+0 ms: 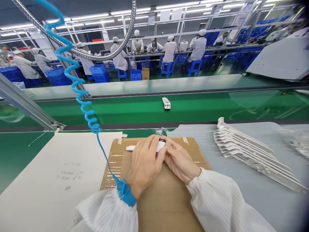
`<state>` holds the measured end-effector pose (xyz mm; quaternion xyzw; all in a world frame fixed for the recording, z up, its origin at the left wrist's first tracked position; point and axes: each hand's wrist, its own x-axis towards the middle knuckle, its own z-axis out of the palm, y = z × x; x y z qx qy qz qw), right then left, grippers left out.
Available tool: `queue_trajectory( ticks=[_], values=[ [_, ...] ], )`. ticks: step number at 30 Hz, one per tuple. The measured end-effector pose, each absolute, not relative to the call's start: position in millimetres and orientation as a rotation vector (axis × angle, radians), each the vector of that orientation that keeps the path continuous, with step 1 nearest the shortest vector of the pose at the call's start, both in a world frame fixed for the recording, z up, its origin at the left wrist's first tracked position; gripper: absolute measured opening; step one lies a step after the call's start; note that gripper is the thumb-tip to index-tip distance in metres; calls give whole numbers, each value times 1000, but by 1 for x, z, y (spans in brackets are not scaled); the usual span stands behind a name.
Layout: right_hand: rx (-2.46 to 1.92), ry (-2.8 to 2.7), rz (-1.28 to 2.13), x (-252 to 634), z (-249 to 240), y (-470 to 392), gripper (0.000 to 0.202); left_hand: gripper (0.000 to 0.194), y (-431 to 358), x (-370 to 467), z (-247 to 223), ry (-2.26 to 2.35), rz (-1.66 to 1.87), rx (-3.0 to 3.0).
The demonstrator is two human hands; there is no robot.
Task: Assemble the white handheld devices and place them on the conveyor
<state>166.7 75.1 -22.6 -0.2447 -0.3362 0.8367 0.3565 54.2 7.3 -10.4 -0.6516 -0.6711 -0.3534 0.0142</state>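
Over the cardboard sheet (166,196), my left hand (146,161) is wrapped round a white plastic part (160,145) with a dark end. One slim white end of it sticks out to the left of my fingers. My right hand (177,158) pinches the dark end from the right, its fingertips touching the part beside my left fingers. The middle of the part is hidden under my left hand. A blue band (126,193) with a coiled cord circles my left wrist.
Long white plastic parts (251,151) lie stacked at the right, near small clear bags (299,140). A white device (166,103) sits on the green belt (125,108) ahead. The blue coiled cord (79,83) hangs at the left. Several people work in the background.
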Motion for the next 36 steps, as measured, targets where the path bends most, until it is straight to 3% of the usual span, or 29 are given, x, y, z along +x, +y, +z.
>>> queue_trajectory(
  ticks=[5,11,20,24,36],
  values=[
    [-667,-823,2120,166,-17,72,20,26,9,59,-14,-1955,-1001,-1983],
    [-692,-744,2144,168,-16,71,30,21,10,64,-11,-1876,-1029,-1962],
    [-687,-833,2087,161,-23,70,32,30,7,49,6,-2216,-1109,-2113],
    [-656,-857,2185,165,-26,71,19,34,3,53,9,-2305,-989,-1999],
    [-608,-832,2207,162,-18,65,22,25,10,61,-2,-2080,-983,-1986]
  ],
)
